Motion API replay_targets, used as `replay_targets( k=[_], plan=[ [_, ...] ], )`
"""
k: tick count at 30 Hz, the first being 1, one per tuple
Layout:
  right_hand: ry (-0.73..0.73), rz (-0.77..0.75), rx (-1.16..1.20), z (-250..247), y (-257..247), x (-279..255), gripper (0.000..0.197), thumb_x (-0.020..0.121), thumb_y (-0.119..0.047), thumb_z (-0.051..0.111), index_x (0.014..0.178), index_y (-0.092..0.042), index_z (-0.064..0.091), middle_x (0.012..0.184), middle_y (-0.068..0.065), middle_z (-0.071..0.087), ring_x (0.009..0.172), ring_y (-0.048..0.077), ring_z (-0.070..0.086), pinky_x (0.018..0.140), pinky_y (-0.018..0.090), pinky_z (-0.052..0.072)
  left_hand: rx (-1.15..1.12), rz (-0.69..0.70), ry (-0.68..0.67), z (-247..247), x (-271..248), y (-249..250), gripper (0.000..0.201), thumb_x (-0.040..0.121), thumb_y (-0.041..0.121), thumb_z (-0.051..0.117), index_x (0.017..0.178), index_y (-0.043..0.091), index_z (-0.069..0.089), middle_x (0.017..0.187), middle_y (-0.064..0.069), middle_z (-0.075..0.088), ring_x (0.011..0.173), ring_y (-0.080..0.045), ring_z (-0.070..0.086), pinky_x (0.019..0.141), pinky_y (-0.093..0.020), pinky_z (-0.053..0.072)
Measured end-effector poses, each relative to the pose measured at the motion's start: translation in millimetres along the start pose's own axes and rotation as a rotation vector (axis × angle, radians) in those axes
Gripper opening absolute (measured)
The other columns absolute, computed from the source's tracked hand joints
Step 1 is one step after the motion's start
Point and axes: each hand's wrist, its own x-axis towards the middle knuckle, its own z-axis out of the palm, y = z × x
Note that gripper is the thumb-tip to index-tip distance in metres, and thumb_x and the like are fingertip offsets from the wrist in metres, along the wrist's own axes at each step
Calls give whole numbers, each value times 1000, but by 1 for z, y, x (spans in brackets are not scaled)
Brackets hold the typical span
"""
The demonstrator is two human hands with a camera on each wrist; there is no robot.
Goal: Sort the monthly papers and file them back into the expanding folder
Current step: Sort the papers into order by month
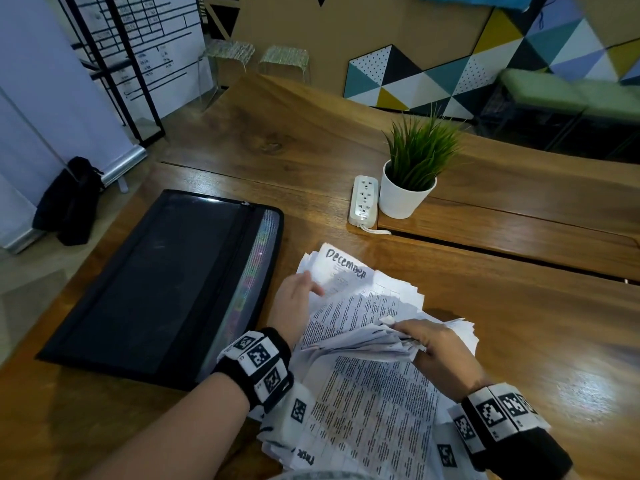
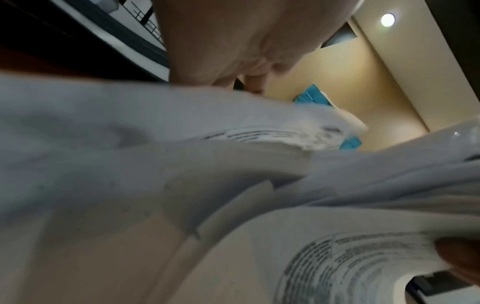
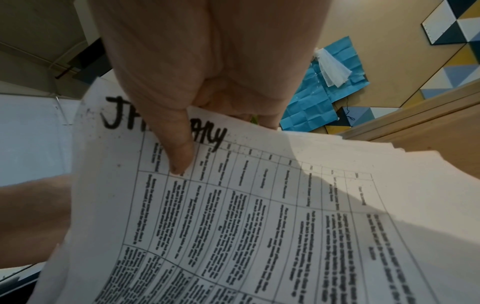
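Note:
A black expanding folder (image 1: pixel 156 282) lies flat on the left of the wooden table, its coloured tabs showing along the right edge. Beside it spreads a loose pile of printed papers (image 1: pixel 367 410). A sheet headed "December" (image 1: pixel 343 268) sticks out at the far end. My left hand (image 1: pixel 299 299) rests with fingers extended on the sheets by that heading; in the left wrist view the left hand (image 2: pixel 228 41) reaches over blurred papers (image 2: pixel 130 144). My right hand (image 1: pixel 433 351) grips a lifted bundle of sheets (image 1: pixel 374 337). Its thumb (image 3: pixel 179 152) presses a sheet headed "January" (image 3: pixel 233 205), fingers behind.
A white potted plant (image 1: pixel 405 195) and a white power strip (image 1: pixel 363 202) stand beyond the papers. Bare table (image 1: pixel 519 323) stretches to the right. A black bag (image 1: pixel 69 202) sits on the floor at the left, and two stools stand past the table's far end.

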Motion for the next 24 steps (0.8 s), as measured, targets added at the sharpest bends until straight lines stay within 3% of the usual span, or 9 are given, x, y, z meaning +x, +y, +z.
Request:
replay_targets(
  k=[2,6,8,9,11,12,15,19,24],
  plan=[
    [-10,7,-4,0,-1,0,43,75,6,65,105,-24,69,95,-21,63,87,5,60,75,5,37,117,-84,76,0,6,-5,24,99,26,40,112,10,53,119,-6,55,108,-21,54,94,-32,43],
    [-11,10,-7,-2,-3,-1,40,75,4,64,104,-23,70,94,-22,62,87,5,60,74,1,34,149,-214,91,0,16,-3,46,99,24,40,142,10,30,140,-11,45,124,-29,47,105,-43,38],
    [-4,20,1,-3,-6,-1,37,73,-1,57,103,-20,70,96,-13,68,89,11,62,74,2,34,163,-222,79,-2,24,-2,37,100,20,38,134,5,43,130,-14,53,120,-33,49,99,-38,39],
    [1,25,6,-4,-8,-1,38,71,-5,51,101,-17,71,96,-8,70,89,14,63,74,3,35,193,-205,59,-3,27,-4,26,99,16,37,110,5,58,109,-13,61,105,-33,54,88,-36,41],
    [3,28,20,-6,-12,-1,43,67,-15,43,100,-14,71,95,-1,72,89,17,63,74,5,36,259,-163,44,-6,31,-8,37,93,8,39,57,13,42,62,-6,43,69,-26,43,64,-32,31],
    [2,24,28,-7,-13,-2,45,68,-22,40,99,-13,71,95,-1,72,88,16,63,73,6,36,283,-155,37,-8,31,-8,39,90,6,40,53,14,31,56,-4,33,62,-22,35,61,-31,26],
    [16,20,9,-7,-12,-3,45,68,-22,40,98,-11,71,93,2,72,87,21,64,72,15,40,279,-102,52,-11,27,-6,28,87,7,47,59,9,45,60,-4,44,61,-23,41,59,-30,32],
    [22,26,-4,-6,-11,-3,43,64,-8,44,97,-10,71,92,3,72,86,24,65,70,16,39,80,18,48,-10,14,6,11,93,9,51,97,14,60,93,7,62,88,-6,57,77,-22,45],
    [12,14,-7,-6,-8,-2,40,66,-4,49,98,-14,71,91,0,72,85,22,65,70,20,42,25,-21,77,-7,5,8,12,89,7,61,97,5,70,89,-5,71,83,-19,65,82,-35,55]
  ],
)
